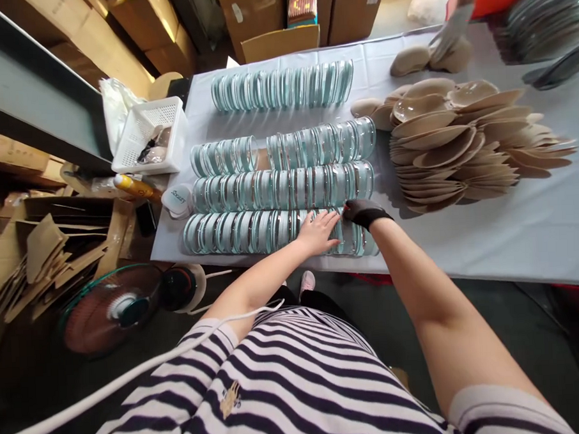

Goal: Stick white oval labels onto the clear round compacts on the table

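Both hands rest on the nearest row of glass discs (271, 230): the bare left hand (317, 232) lies flat with fingers spread over the discs' edges, and the gloved right hand (363, 212), at 3 o'clock from it, curls over the row's end, apparently pinching a disc, though the glove hides the grip. The discs stand on edge, packed face to face so they prop one another up. Four rows lie on the white counter (511, 233), each too crowded to count. At 2 o'clock sits a fanned heap of tan oval pieces (459, 145). At 10 o'clock stands one white basket (151, 136). At 1 o'clock another person's hand (451, 31) touches more tan pieces.
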A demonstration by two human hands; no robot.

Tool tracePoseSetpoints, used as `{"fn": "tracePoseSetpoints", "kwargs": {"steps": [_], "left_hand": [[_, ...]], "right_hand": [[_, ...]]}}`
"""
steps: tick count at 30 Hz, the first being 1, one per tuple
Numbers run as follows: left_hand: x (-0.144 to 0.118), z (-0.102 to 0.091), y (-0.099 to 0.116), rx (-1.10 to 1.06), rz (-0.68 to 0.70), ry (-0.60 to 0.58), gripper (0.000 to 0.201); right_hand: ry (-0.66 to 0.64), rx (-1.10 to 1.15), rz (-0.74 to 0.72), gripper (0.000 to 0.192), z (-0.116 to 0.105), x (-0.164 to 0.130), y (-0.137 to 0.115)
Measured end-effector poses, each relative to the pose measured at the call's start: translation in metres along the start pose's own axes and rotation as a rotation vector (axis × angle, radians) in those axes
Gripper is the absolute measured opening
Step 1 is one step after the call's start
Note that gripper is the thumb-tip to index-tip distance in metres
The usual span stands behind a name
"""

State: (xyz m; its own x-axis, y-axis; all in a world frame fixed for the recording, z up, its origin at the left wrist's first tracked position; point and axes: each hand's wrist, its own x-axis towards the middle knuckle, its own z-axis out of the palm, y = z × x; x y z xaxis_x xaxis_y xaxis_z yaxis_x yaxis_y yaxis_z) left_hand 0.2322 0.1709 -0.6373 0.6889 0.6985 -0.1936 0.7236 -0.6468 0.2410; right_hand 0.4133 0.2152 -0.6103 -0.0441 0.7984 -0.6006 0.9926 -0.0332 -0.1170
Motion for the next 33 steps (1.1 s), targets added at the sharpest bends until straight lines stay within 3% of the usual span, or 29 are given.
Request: {"fn": "tracePoseSetpoints", "kwargs": {"steps": [2,4,12,17,20,25,29,31,33], "left_hand": [[0.005,0.003,0.001,0.004,-0.001,-0.008,0.072],[0.005,0.005,-0.001,0.017,0.010,-0.007,0.073],[0.002,0.006,-0.002,0.038,0.007,-0.002,0.073],[0.003,0.005,-0.001,0.031,-0.005,0.009,0.072],[0.003,0.004,-0.001,0.030,-0.009,0.007,0.073],[0.003,0.005,-0.001,0.022,-0.015,0.002,0.073],[0.004,0.007,-0.001,0.010,-0.023,0.011,0.074],[0.004,0.008,-0.001,0.004,-0.023,0.008,0.072],[0.004,0.009,-0.001,-0.003,-0.019,0.004,0.071]], "right_hand": [[-0.180,-0.071,-0.060,0.029,-0.022,0.023,-0.005],[-0.247,-0.107,-0.067,0.029,-0.029,0.035,-0.012],[-0.166,-0.117,0.026,0.038,-0.021,0.034,-0.020],[-0.289,0.022,-0.011,0.027,-0.018,0.040,-0.005],[-0.261,0.014,-0.048,0.026,-0.019,0.041,-0.001],[-0.068,-0.074,-0.046,0.034,-0.020,0.027,-0.005],[0.130,-0.057,0.008,0.032,0.006,-0.016,-0.006],[0.229,-0.031,-0.002,0.032,0.036,-0.044,-0.006],[0.246,-0.017,-0.014,0.033,0.077,-0.067,-0.007]]}}
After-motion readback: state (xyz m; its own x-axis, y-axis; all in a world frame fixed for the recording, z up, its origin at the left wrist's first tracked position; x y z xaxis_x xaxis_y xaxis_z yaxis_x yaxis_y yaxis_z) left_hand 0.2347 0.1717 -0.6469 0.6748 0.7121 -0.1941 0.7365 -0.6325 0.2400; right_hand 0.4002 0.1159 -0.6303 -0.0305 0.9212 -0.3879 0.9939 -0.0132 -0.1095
